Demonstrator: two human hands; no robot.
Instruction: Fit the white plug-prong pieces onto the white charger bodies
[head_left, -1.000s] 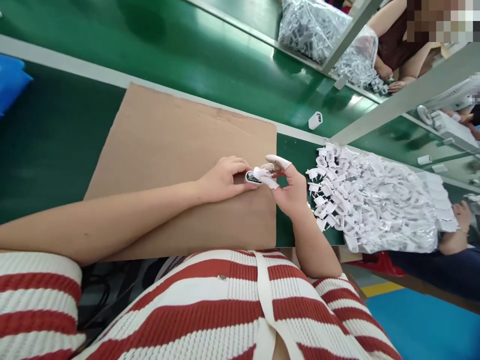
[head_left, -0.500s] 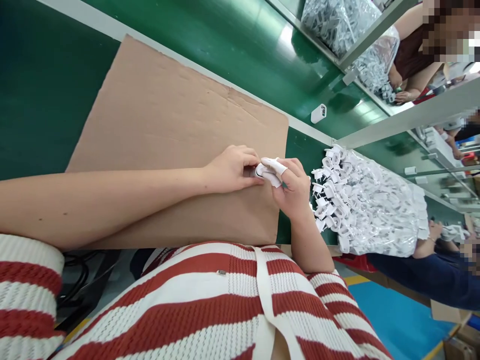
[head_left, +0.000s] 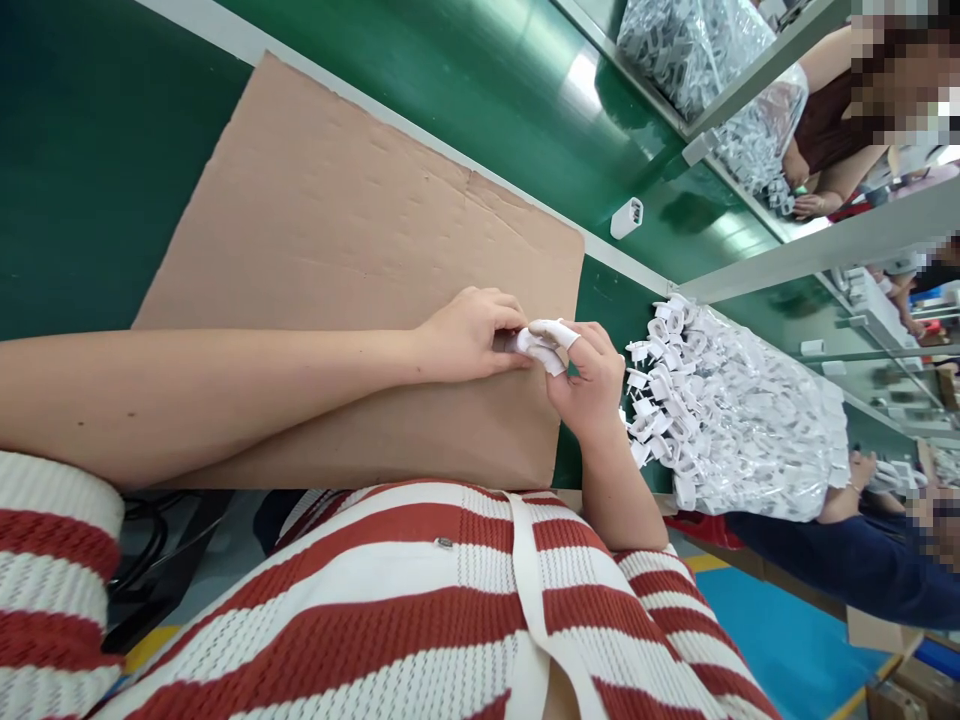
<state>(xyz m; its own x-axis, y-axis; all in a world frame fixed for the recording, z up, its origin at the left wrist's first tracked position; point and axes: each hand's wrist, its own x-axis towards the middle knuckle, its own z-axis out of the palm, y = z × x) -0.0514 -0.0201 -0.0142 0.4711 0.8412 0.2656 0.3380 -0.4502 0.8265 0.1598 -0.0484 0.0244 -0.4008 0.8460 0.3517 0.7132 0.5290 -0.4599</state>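
Over the right part of a brown cardboard sheet [head_left: 360, 220], my two hands meet at a small white part [head_left: 523, 341]. My left hand [head_left: 480, 335] pinches it from the left, thumb and fingers closed round it. White covers wrap the thumb and a finger of my right hand [head_left: 589, 380], which grips the part's right side. Most of the part is hidden between the fingers. Just right of my right hand lies a pile of white plastic pieces [head_left: 660, 380], partly inside a clear bag [head_left: 765, 420].
A white plug-like block [head_left: 626, 217] stands on the green surface [head_left: 480, 90] beyond a pale rail. Metal frame bars [head_left: 810, 250] cross at the right. Other people work at the upper right and far right, near more bags of parts [head_left: 690, 50].
The small white part has turned slightly between my fingers, and its dark curved line no longer shows. The whole view has shifted a little; both hands stay together.
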